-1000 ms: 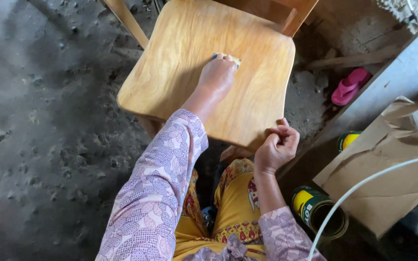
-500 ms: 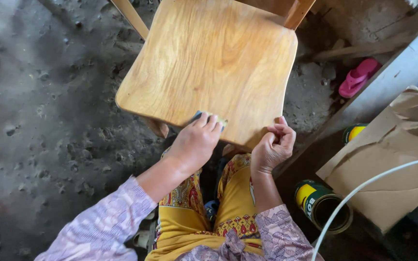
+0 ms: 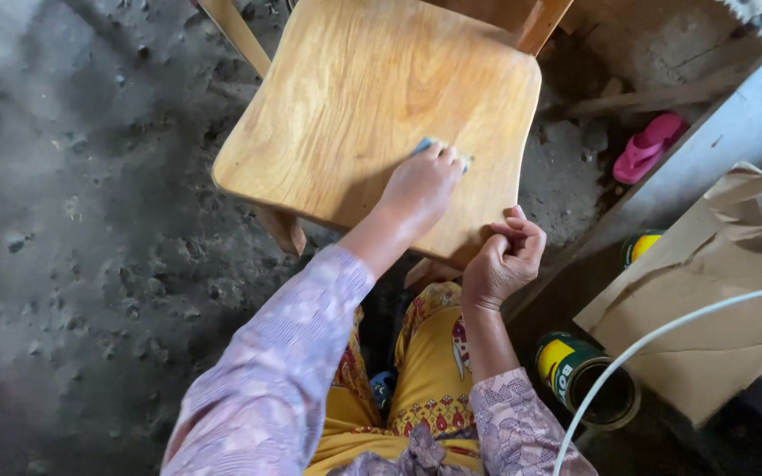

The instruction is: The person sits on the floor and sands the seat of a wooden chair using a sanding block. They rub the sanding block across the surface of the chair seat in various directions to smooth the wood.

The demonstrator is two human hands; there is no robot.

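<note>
A light wooden chair seat (image 3: 354, 97) fills the upper middle of the view. My left hand (image 3: 421, 189) presses a small blue-grey pad (image 3: 427, 145) flat on the seat, near its front right part; only the pad's edge shows past my fingers. My right hand (image 3: 506, 260) is curled around the seat's near right edge, thumb on top. Both arms wear lilac patterned sleeves, and yellow patterned cloth covers my lap (image 3: 429, 388) below the seat.
Rough grey ground (image 3: 90, 238) lies to the left. An open yellow-and-green tin (image 3: 588, 379) stands by my right knee, with another tin (image 3: 641, 247) behind it. Crumpled brown paper (image 3: 716, 291), a white cable (image 3: 663, 339), a grey plank (image 3: 734, 123) and a pink sandal (image 3: 650, 145) are on the right.
My left hand slid the pad from the seat's far part to its near edge, and has now moved back toward the middle. My right hand has stayed on the edge.
</note>
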